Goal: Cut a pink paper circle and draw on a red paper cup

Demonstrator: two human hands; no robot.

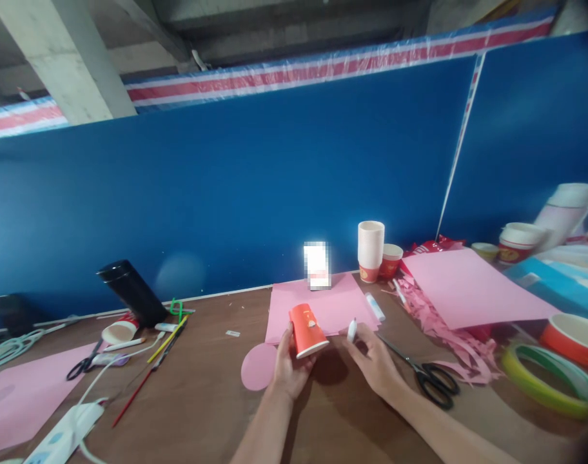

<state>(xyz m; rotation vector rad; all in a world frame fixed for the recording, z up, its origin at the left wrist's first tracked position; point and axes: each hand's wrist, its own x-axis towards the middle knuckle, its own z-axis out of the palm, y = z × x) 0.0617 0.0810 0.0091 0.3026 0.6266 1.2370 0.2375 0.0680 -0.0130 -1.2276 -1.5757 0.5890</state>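
Observation:
My left hand (292, 367) is wrapped round an orange-red paper cup (307, 330), held tilted above the brown table with its white rim toward me. Between the fingers of my right hand (377, 364) is a white marker (352, 330), its dark tip pointing up and away from me. The cup and the marker are apart. A pink paper circle (259, 367) lies on the table just left of my left hand. Pink paper sheets (284, 309) lie behind the cup. Beside my right hand rest black-handled scissors (436, 385), blades toward my fingers.
A bright, blurred-out screen (318, 264) stands at the back against the blue partition (255, 193). Stacked paper cups (371, 251), shredded pink paper (432, 316) and yellow-green tape (548, 380) are on the right. A black bottle (132, 293), brushes and a power strip (66, 435) lie left.

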